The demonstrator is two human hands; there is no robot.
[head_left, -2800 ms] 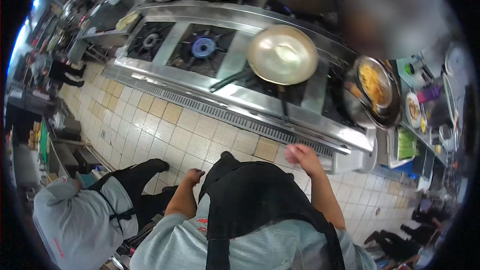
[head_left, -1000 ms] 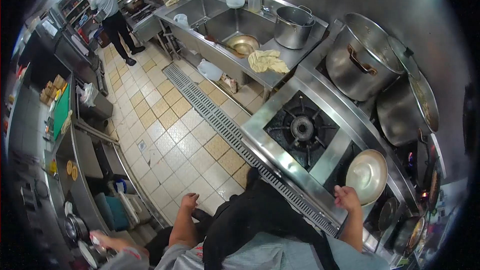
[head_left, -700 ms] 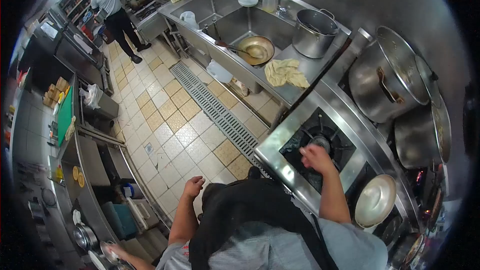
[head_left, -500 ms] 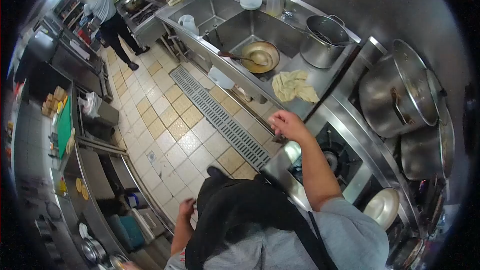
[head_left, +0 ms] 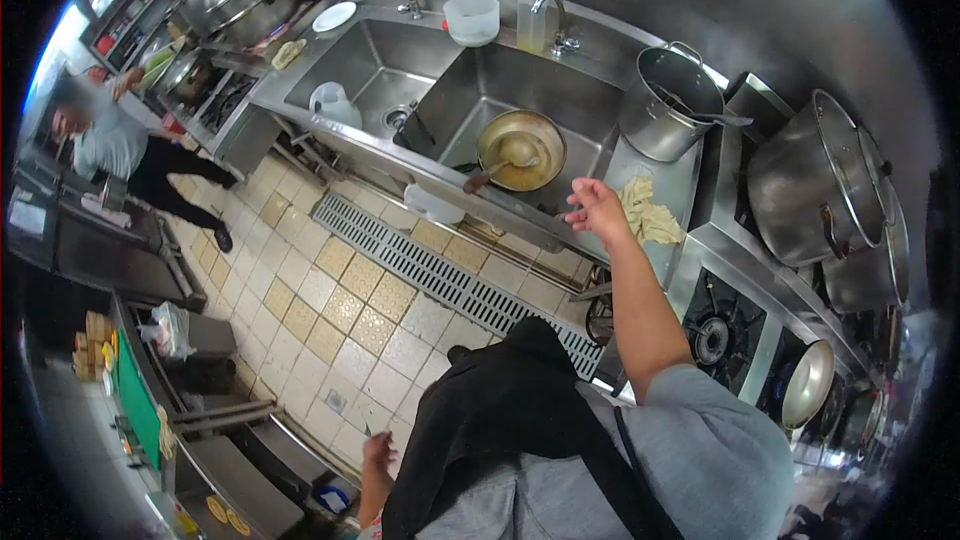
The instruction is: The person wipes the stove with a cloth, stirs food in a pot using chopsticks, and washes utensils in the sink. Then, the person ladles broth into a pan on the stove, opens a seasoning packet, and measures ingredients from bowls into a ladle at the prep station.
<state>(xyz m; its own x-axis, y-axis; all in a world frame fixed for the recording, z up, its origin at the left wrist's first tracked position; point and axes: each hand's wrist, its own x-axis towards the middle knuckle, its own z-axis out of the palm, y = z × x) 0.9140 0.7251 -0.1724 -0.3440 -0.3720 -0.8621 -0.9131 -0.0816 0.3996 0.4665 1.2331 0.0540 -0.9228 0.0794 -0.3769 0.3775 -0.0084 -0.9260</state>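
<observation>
My right hand [head_left: 597,212] reaches over the front edge of the sink counter, fingers loosely bent and apart, holding nothing visible. Just beyond it, a round metal pan [head_left: 540,177] with some liquid sits in the right sink basin [head_left: 590,90]. A ladle [head_left: 515,155] rests in the pan, its brown handle over the sink's front edge. To the right of my right hand lies a crumpled pale yellow cloth [head_left: 650,212]. My left hand [head_left: 378,452] hangs low over the tiled floor with curled fingers; whether they hold anything is unclear.
A tall pot [head_left: 665,125] stands on the counter, with larger pots [head_left: 800,195] to its right. A gas burner [head_left: 712,335] and a wok [head_left: 806,385] are at my right side. A floor drain grate [head_left: 400,255] runs along the sink. Another person [head_left: 150,155] stands far left.
My view has shifted nearer the sink. My right hand now reaches over the sink edge, its fingers more spread. The other person appears farther left and leans toward the stove.
</observation>
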